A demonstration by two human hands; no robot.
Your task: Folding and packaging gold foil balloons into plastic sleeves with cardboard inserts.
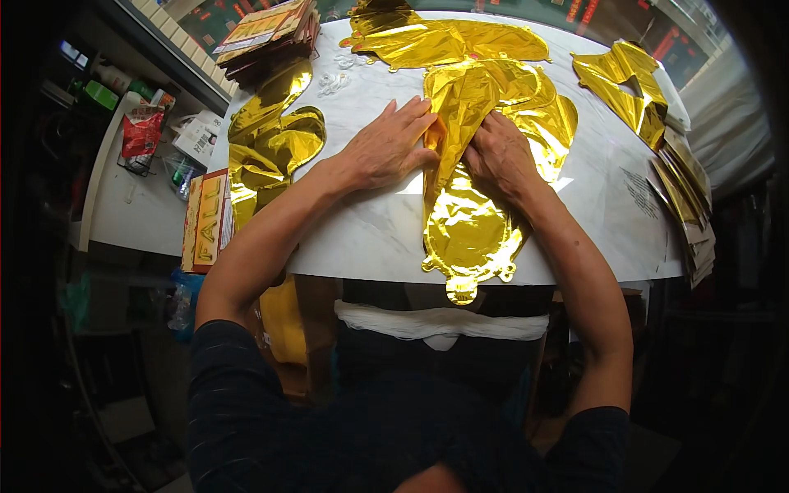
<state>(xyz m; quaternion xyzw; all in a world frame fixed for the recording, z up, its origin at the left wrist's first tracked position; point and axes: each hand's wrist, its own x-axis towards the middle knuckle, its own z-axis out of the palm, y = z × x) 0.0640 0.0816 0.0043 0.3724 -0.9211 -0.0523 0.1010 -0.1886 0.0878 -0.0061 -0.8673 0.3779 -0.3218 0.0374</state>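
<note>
A flat, uninflated gold foil balloon (470,220) lies on the marble-patterned table in front of me, its rounded tabbed end hanging over the near edge. Its middle is folded into a raised, creased strip between my hands. My left hand (386,146) rests at the left side of that fold, fingers stretched out and thumb touching the foil. On the right side, my right hand (500,156) has its fingers curled in against the fold, gripping the foil; the fingertips are partly hidden. Another gold foil balloon (460,43) lies just beyond, touching the far end.
Further gold foil pieces lie at the left (275,152) and far right (620,86). A stack of printed packages (267,37) stands back left, near small white bundles (333,83). Flat packages (689,205) line the right edge. A hank of white string (444,323) hangs below the near edge.
</note>
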